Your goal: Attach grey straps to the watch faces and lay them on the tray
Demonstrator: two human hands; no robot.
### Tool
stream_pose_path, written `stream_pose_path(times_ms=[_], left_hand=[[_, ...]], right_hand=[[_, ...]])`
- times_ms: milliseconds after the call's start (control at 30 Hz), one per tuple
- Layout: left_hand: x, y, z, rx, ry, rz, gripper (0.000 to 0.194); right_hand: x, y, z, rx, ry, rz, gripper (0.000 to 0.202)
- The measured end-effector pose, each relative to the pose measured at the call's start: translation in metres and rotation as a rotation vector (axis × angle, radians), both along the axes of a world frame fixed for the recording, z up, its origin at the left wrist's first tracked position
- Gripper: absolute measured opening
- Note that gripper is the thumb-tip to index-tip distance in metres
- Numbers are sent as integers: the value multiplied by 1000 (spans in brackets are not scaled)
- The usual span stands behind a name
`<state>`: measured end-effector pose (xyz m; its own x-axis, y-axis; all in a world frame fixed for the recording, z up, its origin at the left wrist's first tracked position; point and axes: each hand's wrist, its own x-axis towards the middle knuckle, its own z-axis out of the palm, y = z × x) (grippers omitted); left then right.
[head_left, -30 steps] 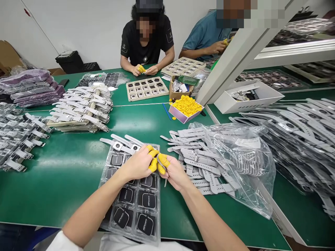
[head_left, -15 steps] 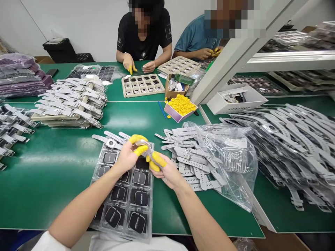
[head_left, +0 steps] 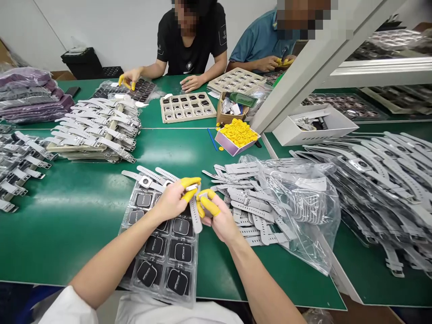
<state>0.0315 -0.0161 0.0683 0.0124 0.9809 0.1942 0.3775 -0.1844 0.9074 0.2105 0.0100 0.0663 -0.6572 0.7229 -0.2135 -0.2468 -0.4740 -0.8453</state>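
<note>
Over the far end of a clear plastic tray (head_left: 195, 270), both my hands work close together, yellow finger cots on their fingertips. My left hand (head_left: 173, 198) pinches a watch (head_left: 192, 187), seen edge-on. From it a light grey strap (head_left: 195, 217) with holes hangs down between the hands. Just to the right, my right hand (head_left: 218, 216) is closed on a small grey strap piece (head_left: 203, 195), mostly hidden by the fingers. Square black watch faces (head_left: 182, 252) fill the tray's pockets. Several watches with grey straps lie across its far end, one showing a white back (head_left: 146, 182).
Loose grey straps (head_left: 249, 198) and a clear bag (head_left: 303, 202) lie right of the tray. Strapped watches are piled at left (head_left: 97, 126) and right (head_left: 388, 180). A box of yellow finger cots (head_left: 238, 135) stands ahead. Two co-workers sit opposite, beyond a slanted white post (head_left: 313, 58).
My hands have turned and drawn slightly apart; a strap now hangs between them. The view has shifted a little. The co-worker in black has reached a hand towards the dark trays.
</note>
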Motion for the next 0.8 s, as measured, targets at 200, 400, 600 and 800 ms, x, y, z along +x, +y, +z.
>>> stream_pose_path(times_ms=[200, 400, 600, 800], left_hand=[[-4, -8, -10, 138, 365, -162, 71], [-4, -7, -11, 184, 383, -159, 60], [-2, -7, -13, 191, 347, -140, 65], [1, -7, -11, 200, 307, -150, 59]], right_hand=[[-2, -2, -2, -75, -19, 137, 37], [-6, -2, -5, -161, 45, -8, 38], [-8, -4, -7, -165, 74, -19, 36], [-9, -5, -8, -132, 94, -38, 34]])
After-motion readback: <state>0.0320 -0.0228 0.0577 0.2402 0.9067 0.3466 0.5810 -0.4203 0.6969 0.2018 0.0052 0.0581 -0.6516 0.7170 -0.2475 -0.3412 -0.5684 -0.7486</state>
